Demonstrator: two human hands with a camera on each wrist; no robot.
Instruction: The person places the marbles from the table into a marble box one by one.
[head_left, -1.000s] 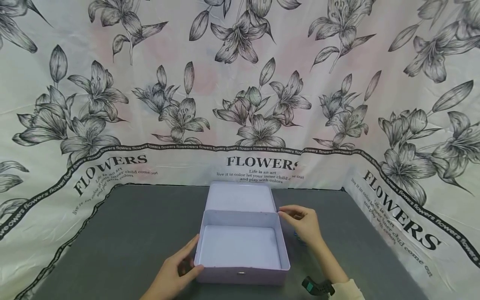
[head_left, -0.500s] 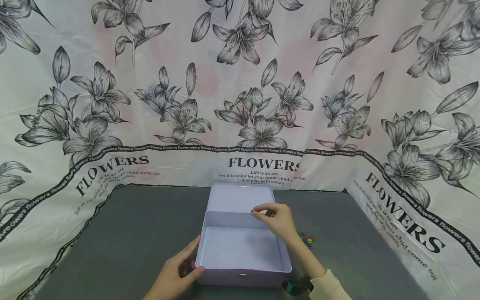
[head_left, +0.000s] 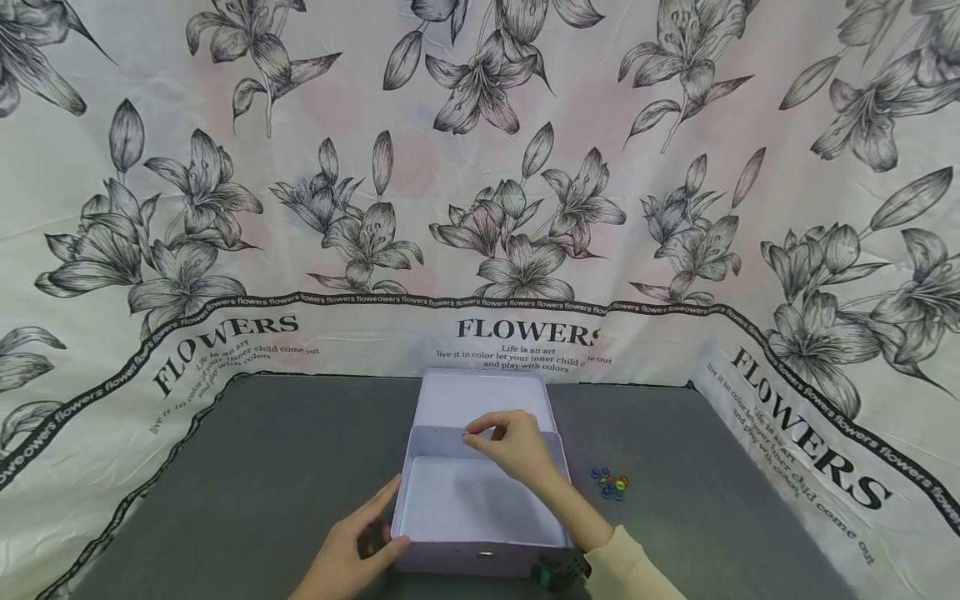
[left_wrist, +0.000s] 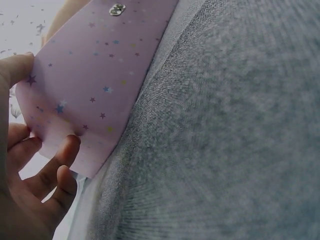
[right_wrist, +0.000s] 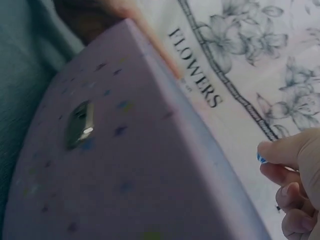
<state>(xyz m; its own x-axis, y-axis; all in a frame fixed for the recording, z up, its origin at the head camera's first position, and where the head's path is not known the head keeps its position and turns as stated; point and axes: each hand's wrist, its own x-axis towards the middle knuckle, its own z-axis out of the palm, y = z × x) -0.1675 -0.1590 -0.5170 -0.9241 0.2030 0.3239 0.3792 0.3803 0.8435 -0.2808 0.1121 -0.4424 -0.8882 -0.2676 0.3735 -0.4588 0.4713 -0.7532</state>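
Observation:
A pale lilac tin box printed with small stars lies with its lid swung back. My left hand grips the box's front left corner, thumb at the front and fingers along the left side. Above the back part of the box is my right hand, its thumb and forefinger pinching a small blue bead-like piece, mostly hidden by the fingertips. Inside, the white box floor shows. Right of the box is a small cluster of colourful bead-like pieces, blue, red and yellow.
The box stands on a dark grey cloth-covered table. A metal clasp sits on its front wall. Behind and at both sides hangs a white curtain with flower prints. A black watch is on the right wrist.
My right hand has moved left, from beside the box's back right corner to over its inside, still pinching the small piece. The cluster has come into full sight. My left hand stays at the corner.

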